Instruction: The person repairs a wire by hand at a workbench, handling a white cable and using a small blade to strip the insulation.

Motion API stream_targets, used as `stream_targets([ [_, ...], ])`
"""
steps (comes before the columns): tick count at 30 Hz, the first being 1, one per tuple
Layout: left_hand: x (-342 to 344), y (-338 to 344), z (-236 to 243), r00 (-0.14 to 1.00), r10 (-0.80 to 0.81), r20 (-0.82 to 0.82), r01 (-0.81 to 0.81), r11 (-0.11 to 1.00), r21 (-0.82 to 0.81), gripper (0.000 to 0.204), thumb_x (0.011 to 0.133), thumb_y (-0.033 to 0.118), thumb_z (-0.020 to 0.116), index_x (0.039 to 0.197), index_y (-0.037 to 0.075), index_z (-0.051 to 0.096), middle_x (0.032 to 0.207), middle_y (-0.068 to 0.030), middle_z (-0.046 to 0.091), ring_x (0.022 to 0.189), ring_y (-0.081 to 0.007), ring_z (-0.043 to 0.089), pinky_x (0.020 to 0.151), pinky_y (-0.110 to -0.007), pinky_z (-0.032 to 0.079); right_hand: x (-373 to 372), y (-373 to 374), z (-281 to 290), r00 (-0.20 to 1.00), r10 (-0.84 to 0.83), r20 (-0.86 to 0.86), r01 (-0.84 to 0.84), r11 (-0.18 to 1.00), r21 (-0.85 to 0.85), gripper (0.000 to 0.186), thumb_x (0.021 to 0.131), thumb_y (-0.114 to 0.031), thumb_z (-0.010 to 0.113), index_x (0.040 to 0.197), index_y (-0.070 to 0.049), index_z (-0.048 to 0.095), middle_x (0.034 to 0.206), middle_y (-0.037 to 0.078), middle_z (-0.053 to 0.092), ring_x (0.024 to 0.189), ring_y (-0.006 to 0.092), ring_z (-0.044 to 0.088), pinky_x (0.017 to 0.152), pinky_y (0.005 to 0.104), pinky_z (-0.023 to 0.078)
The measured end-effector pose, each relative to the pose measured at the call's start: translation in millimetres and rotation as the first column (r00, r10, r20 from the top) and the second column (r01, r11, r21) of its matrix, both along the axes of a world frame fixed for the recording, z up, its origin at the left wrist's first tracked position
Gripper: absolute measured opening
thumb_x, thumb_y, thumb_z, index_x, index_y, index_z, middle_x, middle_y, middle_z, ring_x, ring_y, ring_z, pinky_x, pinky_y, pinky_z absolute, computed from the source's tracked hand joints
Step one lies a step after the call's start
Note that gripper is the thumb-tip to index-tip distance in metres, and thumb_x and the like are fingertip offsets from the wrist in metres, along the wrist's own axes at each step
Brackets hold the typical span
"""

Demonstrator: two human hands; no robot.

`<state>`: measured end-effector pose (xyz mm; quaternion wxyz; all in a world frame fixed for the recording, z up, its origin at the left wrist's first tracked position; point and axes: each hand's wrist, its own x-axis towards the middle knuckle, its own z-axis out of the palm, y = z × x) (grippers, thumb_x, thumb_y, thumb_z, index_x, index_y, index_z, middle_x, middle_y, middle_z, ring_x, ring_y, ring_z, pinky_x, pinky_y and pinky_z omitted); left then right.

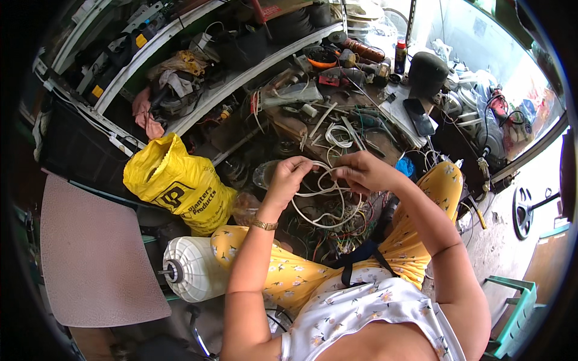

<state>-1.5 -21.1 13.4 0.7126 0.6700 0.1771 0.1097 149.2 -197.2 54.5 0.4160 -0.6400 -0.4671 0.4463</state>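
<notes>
Okay, white cable (328,227) pinched in both left hand (288,178) and right hand (371,173), over the wire pile (344,242) between the knees — upper span runs left-right, slack loop bows toward the wearer — can't make out its ends.

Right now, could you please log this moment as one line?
left hand: holding white cord | right hand: holding white cord | white cord: looped | nearby: yellow sack, black phone

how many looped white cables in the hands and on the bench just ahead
2: the long, loosely looped white cable held by the left hand and right hand, and the small white coil on the cluttered brown workbench beyond. More may be hidden.
</notes>
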Motion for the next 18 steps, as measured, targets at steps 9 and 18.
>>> stream_targets([
  [9,-8,20,1,0.995,-0.044,0.085,0.066,0.961,-0.269,0.017,0.093,0.021,0.056,0.096,0.004,0.059,0.073,0.0045,0.053,0.059,-0.0012,0.049,0.052,-0.017,0.047,17,12,-36,0.813,-0.151,-0.563,0.366,0.885,0.29,0.032,0.097,-0.029,0.047,0.086,-0.003,0.06,0.056,-0.004,0.04,0.048,0.0048,0.035,0.043,0.022,0.027],
  [18,3,9,-19,0.978,0.184,0.094,-0.167,0.972,-0.163,0.022,0.092,0.025,0.058,0.084,0.005,0.059,0.074,0.0022,0.053,0.062,-0.003,0.052,0.051,-0.019,0.053,5,14,-32,0.947,-0.318,-0.044,0.318,0.915,0.249,0.025,0.088,-0.029,0.061,0.087,-0.003,0.06,0.063,0.006,0.058,0.052,0.0202,0.057,0.05,0.0323,0.045],
])
